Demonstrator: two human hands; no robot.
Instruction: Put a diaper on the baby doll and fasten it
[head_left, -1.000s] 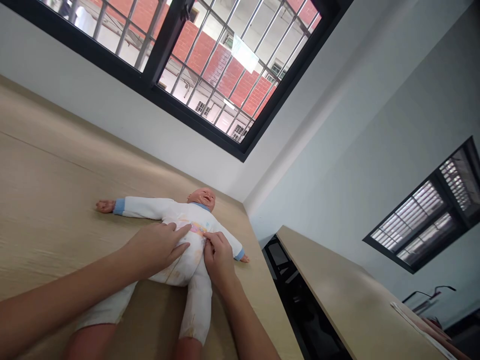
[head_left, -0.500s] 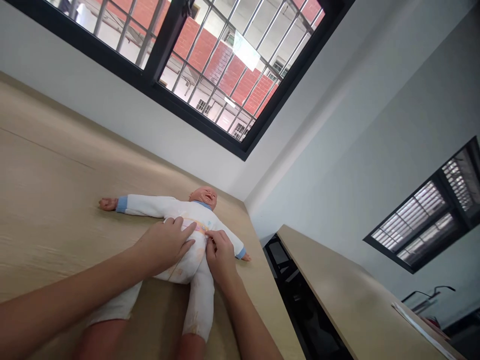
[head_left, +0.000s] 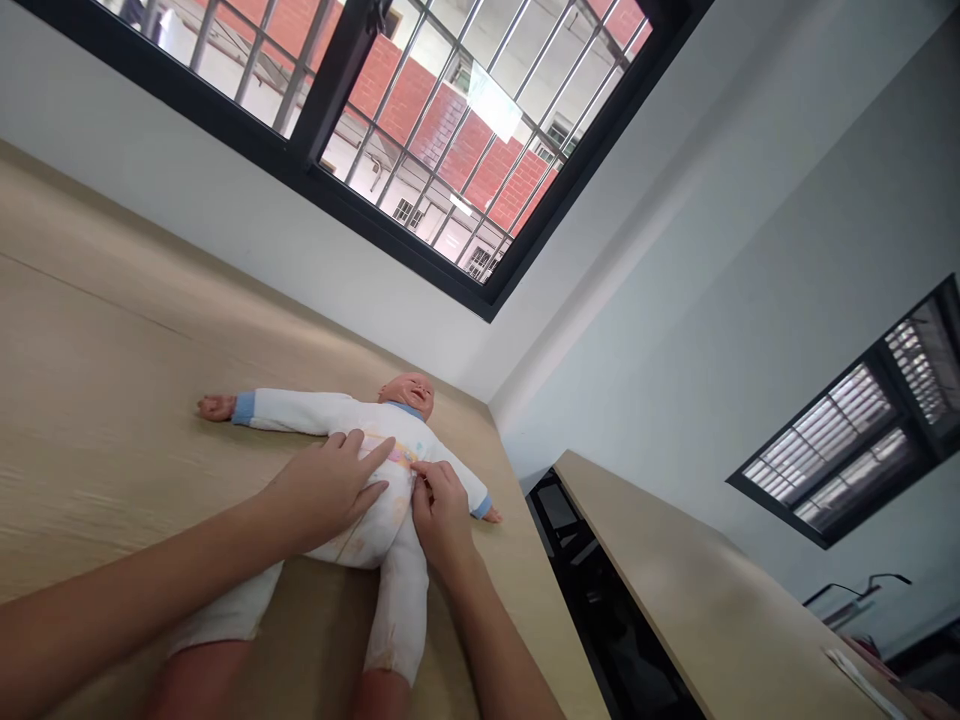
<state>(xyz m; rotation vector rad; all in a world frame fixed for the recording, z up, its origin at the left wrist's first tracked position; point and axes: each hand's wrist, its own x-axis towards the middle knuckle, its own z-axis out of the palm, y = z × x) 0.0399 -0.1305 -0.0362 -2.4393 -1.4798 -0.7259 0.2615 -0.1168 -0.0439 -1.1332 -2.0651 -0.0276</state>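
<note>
A baby doll (head_left: 394,525) in a white suit with blue cuffs lies on its back on a light wooden table (head_left: 112,350), arms spread. Around its middle is a white diaper with a coloured printed waistband (head_left: 388,450). My left hand (head_left: 326,490) rests flat on the doll's belly, fingers apart, just below that band. My right hand (head_left: 442,515) pinches the diaper's edge at the doll's side between finger and thumb. The hands hide part of the diaper's front.
The doll's head lies close to the wall below a barred window (head_left: 405,130). A dark gap with a black chair (head_left: 559,505) separates this table from a second wooden desk (head_left: 675,570). Papers (head_left: 862,685) and a desk lamp (head_left: 859,592) are at its far end.
The view has tilted slightly. My left hand has shifted a little toward the waistband, and my right hand keeps its pinch at the doll's side.
</note>
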